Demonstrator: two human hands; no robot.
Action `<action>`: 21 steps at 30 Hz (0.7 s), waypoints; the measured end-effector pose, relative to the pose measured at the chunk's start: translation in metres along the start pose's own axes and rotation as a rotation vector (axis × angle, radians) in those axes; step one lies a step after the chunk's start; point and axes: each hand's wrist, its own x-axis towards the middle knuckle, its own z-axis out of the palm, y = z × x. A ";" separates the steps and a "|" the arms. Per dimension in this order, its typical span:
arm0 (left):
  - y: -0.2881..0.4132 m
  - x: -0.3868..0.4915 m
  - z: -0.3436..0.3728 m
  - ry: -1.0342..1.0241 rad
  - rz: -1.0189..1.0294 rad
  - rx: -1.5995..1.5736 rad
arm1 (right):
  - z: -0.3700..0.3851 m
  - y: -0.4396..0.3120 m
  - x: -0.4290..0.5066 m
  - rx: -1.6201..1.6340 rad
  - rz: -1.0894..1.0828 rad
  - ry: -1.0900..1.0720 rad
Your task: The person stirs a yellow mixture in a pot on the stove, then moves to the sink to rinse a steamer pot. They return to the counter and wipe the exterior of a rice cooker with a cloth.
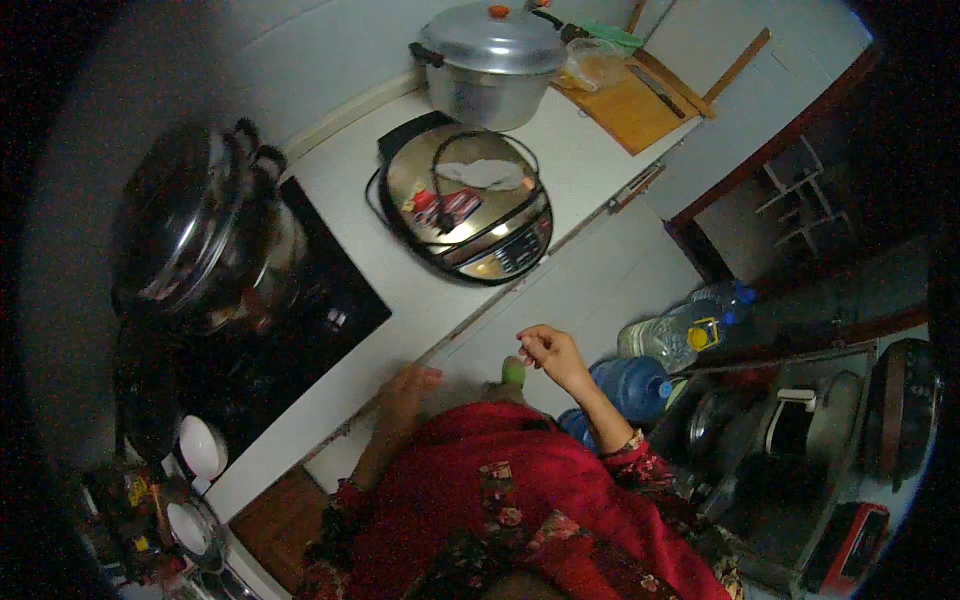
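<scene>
My left hand is a dim blur beside the front edge of the white countertop; its finger positions are unclear. Over the floor hangs my right hand, fingers loosely curled and nothing visible in them. A closed rice cooker stands on the countertop in front of me, beyond both hands. On its lid lie a looped black power cord, a crumpled white piece and a red packet. Below my right hand shows a green shoe tip.
A lidded aluminium pot stands behind the cooker, beside a wooden cutting board with a knife. At left, a large steel pot sits on a black cooktop. Water bottles stand on the floor at right.
</scene>
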 end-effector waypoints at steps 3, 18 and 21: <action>0.018 0.023 0.036 0.078 0.042 -0.076 | -0.042 -0.007 0.024 -0.197 -0.036 -0.004; 0.082 0.089 0.120 0.308 0.039 0.027 | -0.108 -0.079 0.177 -0.510 -0.508 -0.038; 0.093 0.103 0.111 0.382 0.095 0.119 | -0.087 -0.097 0.221 -0.703 -0.751 -0.029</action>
